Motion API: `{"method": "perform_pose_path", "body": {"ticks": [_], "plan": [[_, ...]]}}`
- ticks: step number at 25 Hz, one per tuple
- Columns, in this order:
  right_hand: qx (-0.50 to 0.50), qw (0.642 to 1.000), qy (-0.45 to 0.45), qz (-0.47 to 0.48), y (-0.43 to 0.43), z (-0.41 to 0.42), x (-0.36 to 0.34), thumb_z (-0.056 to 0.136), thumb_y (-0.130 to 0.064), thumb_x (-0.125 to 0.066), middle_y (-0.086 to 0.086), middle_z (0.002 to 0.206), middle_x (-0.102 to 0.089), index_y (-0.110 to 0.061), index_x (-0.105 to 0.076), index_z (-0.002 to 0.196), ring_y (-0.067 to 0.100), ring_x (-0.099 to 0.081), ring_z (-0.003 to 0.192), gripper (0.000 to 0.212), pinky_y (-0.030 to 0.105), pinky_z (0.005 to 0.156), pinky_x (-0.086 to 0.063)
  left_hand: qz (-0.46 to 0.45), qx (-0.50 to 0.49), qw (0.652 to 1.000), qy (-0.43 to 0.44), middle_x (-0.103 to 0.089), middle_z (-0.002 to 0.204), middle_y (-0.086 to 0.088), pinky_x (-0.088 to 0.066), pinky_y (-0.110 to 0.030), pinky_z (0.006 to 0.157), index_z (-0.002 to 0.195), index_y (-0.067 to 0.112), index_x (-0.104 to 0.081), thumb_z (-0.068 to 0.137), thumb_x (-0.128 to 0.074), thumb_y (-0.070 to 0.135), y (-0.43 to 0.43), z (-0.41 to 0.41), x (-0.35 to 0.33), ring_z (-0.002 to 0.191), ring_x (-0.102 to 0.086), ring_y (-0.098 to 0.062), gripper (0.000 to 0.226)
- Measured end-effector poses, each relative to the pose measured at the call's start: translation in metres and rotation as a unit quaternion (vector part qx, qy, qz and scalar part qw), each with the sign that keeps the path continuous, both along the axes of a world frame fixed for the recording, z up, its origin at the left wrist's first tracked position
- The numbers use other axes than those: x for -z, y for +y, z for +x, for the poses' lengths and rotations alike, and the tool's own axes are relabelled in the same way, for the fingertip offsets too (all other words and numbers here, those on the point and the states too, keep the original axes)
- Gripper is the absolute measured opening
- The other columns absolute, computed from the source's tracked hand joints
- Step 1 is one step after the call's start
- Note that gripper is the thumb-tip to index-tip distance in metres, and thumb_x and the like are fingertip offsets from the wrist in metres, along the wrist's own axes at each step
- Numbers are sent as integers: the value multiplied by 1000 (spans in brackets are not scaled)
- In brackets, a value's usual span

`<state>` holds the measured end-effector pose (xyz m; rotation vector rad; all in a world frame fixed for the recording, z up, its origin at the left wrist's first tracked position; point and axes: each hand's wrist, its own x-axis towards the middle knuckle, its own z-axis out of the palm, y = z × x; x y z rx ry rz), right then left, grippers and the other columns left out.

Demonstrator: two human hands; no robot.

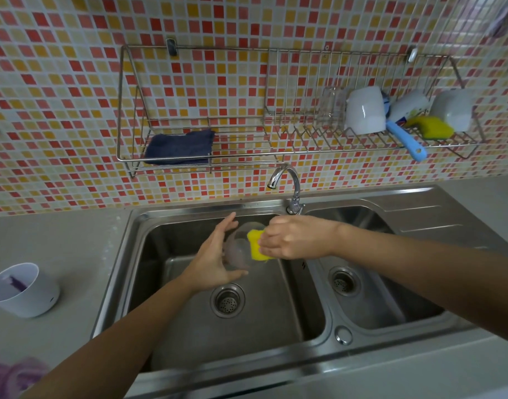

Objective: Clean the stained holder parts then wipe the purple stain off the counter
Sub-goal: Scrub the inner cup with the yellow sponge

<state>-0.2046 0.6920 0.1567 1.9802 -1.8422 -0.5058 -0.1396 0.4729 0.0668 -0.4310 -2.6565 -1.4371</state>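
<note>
Over the left sink basin (290, 318) my left hand (212, 260) holds a clear plastic holder part (239, 249), tipped on its side. My right hand (293, 237) grips a yellow sponge (257, 244) and presses it against the part's open side. A white holder cup (23, 289) with a purple stain inside stands on the grey counter (59, 240) at the left. A purple stain (10, 375) lies on the counter at the bottom left corner, partly cut off by the frame edge.
The faucet (287, 182) arches over the divider between the two basins; the right basin (391, 295) holds nothing. A wall rack carries a folded blue cloth (179, 146), white cups (365, 110), a blue-handled brush (405, 139) and another yellow sponge (431, 126).
</note>
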Motion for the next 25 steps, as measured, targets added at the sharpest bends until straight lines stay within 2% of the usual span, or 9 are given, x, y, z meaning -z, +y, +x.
{"method": "perform_pose_path", "body": {"ticks": [3,5,6,8,13,17,19,22,25], "plan": [[24,1000,7,-19,-6,4,6,87,-7,-46,-2,88,-71,-15,-68,92,19,-63,82,24,31,75,-50,-41,-18,998,38,-45,132,4,-41,-20,100,137,17,-34,58,-79,32,8,-5,2,122,-47,-10,92],[141,978,-149,-25,-6,17,19,81,-10,-57,3,90,-72,-16,-67,101,23,-63,80,23,32,72,-49,-59,-37,996,49,-43,130,-2,-29,-4,98,133,6,-38,57,-80,28,11,-7,5,120,-44,-12,89],[204,943,-261,-31,-6,22,22,79,-14,-64,6,90,-72,-18,-66,106,24,-62,80,27,33,73,-47,-69,-41,995,53,-42,130,-4,-25,1,95,132,4,-38,58,-83,23,10,-8,8,119,-43,-13,88],[277,895,-349,-21,-6,26,25,76,-23,-72,10,89,-71,-20,-65,111,25,-60,81,36,32,74,-44,-73,-51,994,62,-43,130,-8,-23,4,94,130,1,-39,58,-85,17,9,-8,13,119,-44,-15,87],[223,965,-136,0,-11,22,23,65,-14,-73,-1,75,-69,-20,-66,87,23,-62,71,24,30,67,-47,-8,-72,996,48,-45,125,-1,-31,3,88,129,4,-39,58,-81,16,24,-11,9,113,-46,-5,84],[127,991,2,42,2,12,21,69,-21,-69,-13,69,-66,-28,-68,77,9,-59,73,11,23,68,-45,4,-20,1000,6,-39,132,1,-51,-23,92,136,21,-29,59,-85,24,21,-14,3,114,-50,-9,95],[79,996,16,47,7,7,18,74,-18,-69,-12,68,-64,-27,-66,72,11,-57,74,9,24,66,-45,-19,26,999,-16,-33,141,5,-51,-22,91,140,33,-19,60,-86,24,15,-12,-1,117,-50,-11,105],[43,999,27,16,4,8,16,77,-15,-66,-10,67,-63,-25,-64,70,12,-55,74,13,25,66,-45,-57,37,997,30,-39,140,4,-44,-29,102,141,24,-28,61,-83,32,16,-10,-2,125,-44,-11,98],[133,983,-104,-72,-4,20,20,68,-9,-74,-7,76,-69,-21,-69,85,17,-58,72,22,28,66,-46,-25,-26,999,37,-42,132,7,-43,-20,98,135,14,-37,60,-79,31,20,-6,0,122,-45,-10,88]]}}
